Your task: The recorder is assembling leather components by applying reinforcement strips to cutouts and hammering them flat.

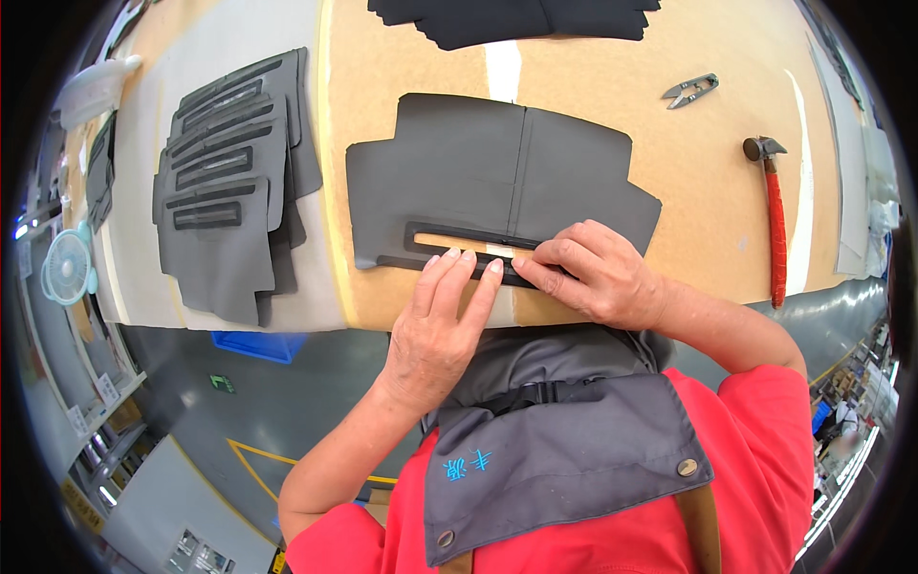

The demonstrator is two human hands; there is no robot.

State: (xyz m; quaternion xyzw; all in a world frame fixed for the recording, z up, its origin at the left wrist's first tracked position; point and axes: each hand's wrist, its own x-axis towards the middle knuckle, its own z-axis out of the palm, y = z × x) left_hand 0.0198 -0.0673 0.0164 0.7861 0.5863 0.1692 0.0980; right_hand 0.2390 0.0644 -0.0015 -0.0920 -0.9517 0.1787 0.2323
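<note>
Head view shows two bare hands pressed down near the table's front edge. Nearest to the person is the left hand [442,320]. It lies flat and open, its fingers [469,273] pointing to about 12 o'clock, and the tips rest on the near edge of a dark grey fabric piece [478,172]. It grips nothing.

Just to its right, at about 3 o'clock, is the right hand [598,273]. Its fingers are bent and pinch down on the same edge, pointing to about 9 o'clock, so the two hands almost touch.

Under the fingertips is a long thin slot [457,242] cut in the fabric, with the tan table [698,191] showing through. The slot's long side runs from 9 o'clock to 3 o'clock, straight across in front of the person. Both hands sit at its right end, and the rest of it stretches away to the left, nearer the left hand.

Farther off, at about 10 o'clock, a stack of grey pieces [225,191] with the same slots lies on a pale sheet. At about 2 o'clock lie a red-handled hammer [775,220] and small snips [690,90]. At 12 o'clock, at the far edge, sits more dark fabric [516,17].
</note>
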